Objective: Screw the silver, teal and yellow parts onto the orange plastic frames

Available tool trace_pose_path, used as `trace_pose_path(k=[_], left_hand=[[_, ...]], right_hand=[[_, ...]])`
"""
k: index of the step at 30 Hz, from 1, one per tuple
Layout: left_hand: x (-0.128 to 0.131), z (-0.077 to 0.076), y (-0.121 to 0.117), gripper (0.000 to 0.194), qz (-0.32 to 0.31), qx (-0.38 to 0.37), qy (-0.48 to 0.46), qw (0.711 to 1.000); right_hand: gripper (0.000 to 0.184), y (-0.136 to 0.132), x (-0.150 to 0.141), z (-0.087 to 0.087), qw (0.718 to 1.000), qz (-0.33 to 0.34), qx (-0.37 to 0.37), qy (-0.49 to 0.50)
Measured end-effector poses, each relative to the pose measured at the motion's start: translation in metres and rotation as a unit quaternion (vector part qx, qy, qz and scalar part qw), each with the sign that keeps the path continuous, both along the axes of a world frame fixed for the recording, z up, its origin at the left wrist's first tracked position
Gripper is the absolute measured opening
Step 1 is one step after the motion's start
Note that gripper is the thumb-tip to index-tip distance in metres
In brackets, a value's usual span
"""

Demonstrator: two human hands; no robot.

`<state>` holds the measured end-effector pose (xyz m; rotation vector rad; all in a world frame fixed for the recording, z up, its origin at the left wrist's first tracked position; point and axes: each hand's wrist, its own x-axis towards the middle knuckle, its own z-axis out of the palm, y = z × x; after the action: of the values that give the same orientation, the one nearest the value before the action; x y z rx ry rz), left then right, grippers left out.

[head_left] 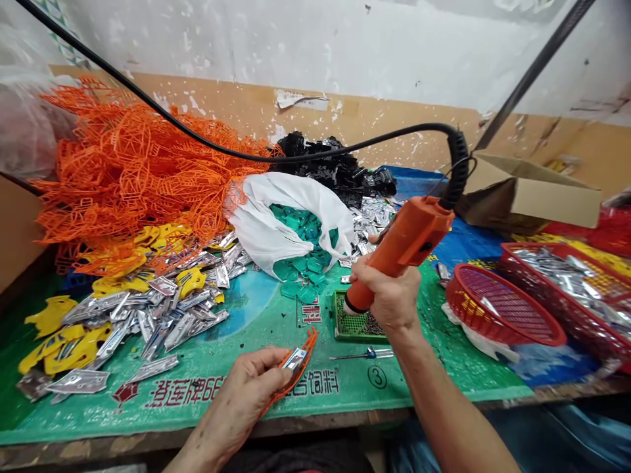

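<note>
My left hand (pixel 246 387) is closed around a thin orange plastic frame (pixel 309 346) together with a small silver metal piece (pixel 296 359), low over the green table cover. In my right hand (pixel 394 295) is an orange electric screwdriver (pixel 407 236), gripped by its body and tilted with its lower end toward the left. A black cable (pixel 296 157) runs from its top across to the upper left. The screwdriver's nose hangs over a green tray (pixel 345 332) of small screws; its bit is not visible. Just in front of that tray lies a hand screwdriver (pixel 369 353).
Orange frames (pixel 133 164) are heaped at the left, above yellow parts (pixel 81 345) and silver plates (pixel 167 322). A white bag (pixel 261 223) holds teal pieces (pixel 308 269). Black parts (pixel 330 167) lie behind. Rightward stand a red basket (pixel 507 322), a red crate (pixel 522 259) and a cardboard box (pixel 552 197).
</note>
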<state>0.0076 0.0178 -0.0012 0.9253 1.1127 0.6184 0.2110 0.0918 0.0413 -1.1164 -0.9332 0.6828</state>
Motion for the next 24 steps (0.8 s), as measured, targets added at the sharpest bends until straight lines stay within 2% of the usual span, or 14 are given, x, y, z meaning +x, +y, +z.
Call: trace_pose_path(k=[8,12,24], left_hand=[[-0.0003,-0.0017,0.0003,0.022,-0.007,-0.005,-0.005,1.0],[0.0007,-0.001,-0.0006,0.02,-0.001,-0.011,-0.013,1.0],[0.0019,0.0043,-0.0022,0.029,0.011,-0.019,0.01,1.0]], right_hand=[[0.043,-0.0009,-0.0012,-0.0047,1.0,0.016,-0.003,0.005],[0.039,-0.0001,-0.0011,-0.0084,1.0,0.025,0.001,0.005],[0.037,0.0001,-0.0004,-0.0104,1.0,0.026,-0.002,0.001]])
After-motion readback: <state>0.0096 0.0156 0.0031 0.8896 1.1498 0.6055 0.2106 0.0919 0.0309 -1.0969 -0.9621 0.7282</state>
